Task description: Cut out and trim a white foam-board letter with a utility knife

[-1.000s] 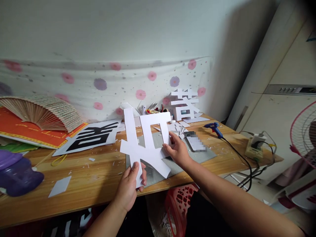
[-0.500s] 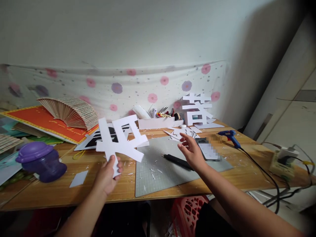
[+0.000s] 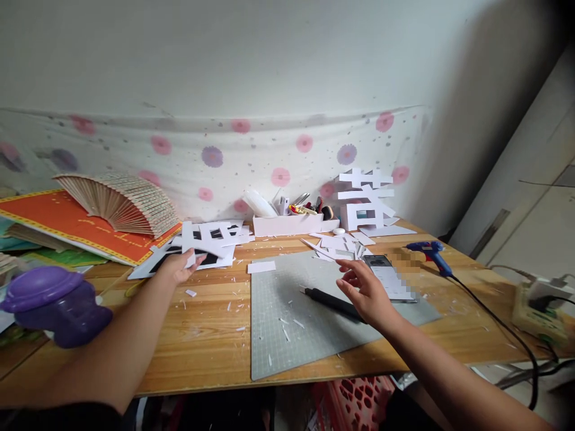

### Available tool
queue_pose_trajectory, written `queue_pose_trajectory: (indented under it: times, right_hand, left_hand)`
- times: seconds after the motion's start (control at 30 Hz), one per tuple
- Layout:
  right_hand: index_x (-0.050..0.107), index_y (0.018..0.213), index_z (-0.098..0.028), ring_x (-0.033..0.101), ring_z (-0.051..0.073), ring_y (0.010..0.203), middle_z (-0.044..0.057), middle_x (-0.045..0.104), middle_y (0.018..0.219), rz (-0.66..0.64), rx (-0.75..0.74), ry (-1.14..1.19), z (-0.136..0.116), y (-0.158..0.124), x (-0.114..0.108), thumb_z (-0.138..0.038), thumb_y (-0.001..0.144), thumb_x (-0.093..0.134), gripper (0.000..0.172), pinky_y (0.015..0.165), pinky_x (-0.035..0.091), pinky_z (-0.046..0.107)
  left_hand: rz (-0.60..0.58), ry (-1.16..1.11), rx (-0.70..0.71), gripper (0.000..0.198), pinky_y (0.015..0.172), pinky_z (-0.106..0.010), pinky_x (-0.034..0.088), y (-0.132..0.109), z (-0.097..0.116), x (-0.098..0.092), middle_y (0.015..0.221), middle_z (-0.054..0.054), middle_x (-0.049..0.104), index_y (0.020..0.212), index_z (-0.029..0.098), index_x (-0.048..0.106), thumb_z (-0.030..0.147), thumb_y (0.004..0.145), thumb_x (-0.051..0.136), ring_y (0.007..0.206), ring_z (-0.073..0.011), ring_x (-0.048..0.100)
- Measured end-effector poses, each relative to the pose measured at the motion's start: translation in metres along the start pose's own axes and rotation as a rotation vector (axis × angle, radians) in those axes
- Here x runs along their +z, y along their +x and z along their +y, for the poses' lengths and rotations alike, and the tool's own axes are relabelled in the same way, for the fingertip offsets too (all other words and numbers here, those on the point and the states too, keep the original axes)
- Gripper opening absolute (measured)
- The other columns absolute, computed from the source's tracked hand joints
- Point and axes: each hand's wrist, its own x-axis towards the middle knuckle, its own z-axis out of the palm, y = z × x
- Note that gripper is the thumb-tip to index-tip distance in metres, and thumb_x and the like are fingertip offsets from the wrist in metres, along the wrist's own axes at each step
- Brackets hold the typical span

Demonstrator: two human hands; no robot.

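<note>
My left hand (image 3: 177, 267) reaches to the far left of the table. Thumb and fingers are around the narrow stem of a white cut-out character (image 3: 209, 242). This flat cut-out is low over the black-and-white sheets (image 3: 166, 258), overlapping them. My right hand (image 3: 366, 290) hangs over the grey cutting mat (image 3: 278, 323), fingers apart and holding nothing. Beneath it lies a black pen-shaped cutter (image 3: 332, 302), partly hidden by the hand. A phone (image 3: 390, 280) rests on the mat just beyond the right hand.
Several white scraps (image 3: 339, 242) lie behind the mat. A white tray (image 3: 287, 225) of tools and a raised white character (image 3: 366, 200) stand near the wall. At right are a blue glue gun (image 3: 429, 254) and power strip (image 3: 539, 314); at left, a purple container (image 3: 58, 308) and fan (image 3: 121, 203).
My left hand has carried the white cut-out away from me and lowered it onto the black-and-white sheets. My right hand stays over the mat. The view has shifted slightly.
</note>
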Motion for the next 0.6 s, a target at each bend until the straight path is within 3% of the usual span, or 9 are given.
queue_pose_trajectory:
  times: [0.13, 0.2, 0.27, 0.37, 0.47, 0.57, 0.6]
  right_hand:
    - [0.069, 0.124, -0.021, 0.071, 0.020, 0.078, 0.012, 0.067, 0.107, -0.053, -0.032, -0.058, 0.003, -0.003, -0.005, -0.041, 0.096, 0.064, 0.035, 0.071, 0.066, 0.038]
    - [0.070, 0.124, -0.021, 0.071, 0.020, 0.078, 0.012, 0.068, 0.107, -0.097, -0.064, -0.084, 0.002, -0.005, -0.006, -0.043, 0.098, 0.063, 0.035, 0.073, 0.067, 0.039]
    - [0.070, 0.124, -0.022, 0.072, 0.021, 0.080, 0.012, 0.069, 0.107, -0.145, -0.093, -0.103, -0.001, -0.008, -0.006, -0.044, 0.101, 0.061, 0.034, 0.075, 0.067, 0.039]
    - [0.072, 0.122, -0.024, 0.073, 0.022, 0.084, 0.012, 0.070, 0.108, -0.219, -0.116, -0.113, -0.003, -0.014, -0.005, -0.044, 0.103, 0.060, 0.030, 0.073, 0.067, 0.037]
    - [0.074, 0.123, -0.029, 0.075, 0.026, 0.088, 0.014, 0.071, 0.115, -0.248, -0.126, -0.146, 0.000, -0.018, -0.009, -0.049, 0.100, 0.064, 0.032, 0.055, 0.062, 0.031]
    - [0.076, 0.123, -0.031, 0.077, 0.028, 0.085, 0.017, 0.073, 0.113, -0.287, -0.086, -0.171, 0.013, -0.015, -0.017, -0.058, 0.097, 0.067, 0.038, 0.042, 0.056, 0.029]
    - [0.078, 0.120, -0.032, 0.078, 0.029, 0.082, 0.017, 0.075, 0.107, -0.340, -0.077, -0.178, 0.019, -0.014, -0.019, -0.061, 0.095, 0.069, 0.040, 0.043, 0.058, 0.030]
  left_hand:
    - [0.045, 0.209, 0.133, 0.038, 0.094, -0.048, 0.063, 0.003, 0.015, -0.001, 0.134, -0.012, 0.067, 0.134, 0.018, 0.064, 0.036, 0.101, 0.072, 0.113, -0.0275, 0.070]
    - [0.085, 0.302, 0.243, 0.037, 0.096, -0.050, 0.062, -0.010, 0.006, -0.011, 0.136, -0.011, 0.066, 0.132, 0.018, 0.065, 0.035, 0.100, 0.073, 0.116, -0.0283, 0.068]
    - [0.105, 0.372, 0.357, 0.029, 0.096, -0.048, 0.061, -0.035, -0.016, -0.033, 0.130, -0.010, 0.069, 0.124, 0.017, 0.068, 0.033, 0.100, 0.073, 0.113, -0.0268, 0.069]
    - [0.149, 0.420, 0.491, 0.015, 0.087, -0.040, 0.060, -0.084, -0.062, -0.086, 0.105, -0.004, 0.072, 0.102, 0.016, 0.071, 0.030, 0.098, 0.075, 0.094, -0.0214, 0.069]
    - [0.312, 0.377, 0.569, 0.013, 0.072, -0.027, 0.053, -0.121, -0.092, -0.152, 0.080, 0.001, 0.065, 0.081, 0.019, 0.067, 0.016, 0.088, 0.077, 0.081, -0.0181, 0.062]
    - [0.496, 0.237, 0.597, 0.018, 0.050, -0.023, 0.033, -0.128, -0.080, -0.215, 0.066, 0.004, 0.048, 0.079, 0.022, 0.053, 0.018, 0.095, 0.061, 0.063, -0.0155, 0.048]
    - [0.479, 0.200, 0.581, 0.018, 0.048, -0.023, 0.028, -0.124, -0.068, -0.233, 0.063, 0.005, 0.043, 0.082, 0.023, 0.051, 0.023, 0.099, 0.056, 0.058, -0.0151, 0.045]
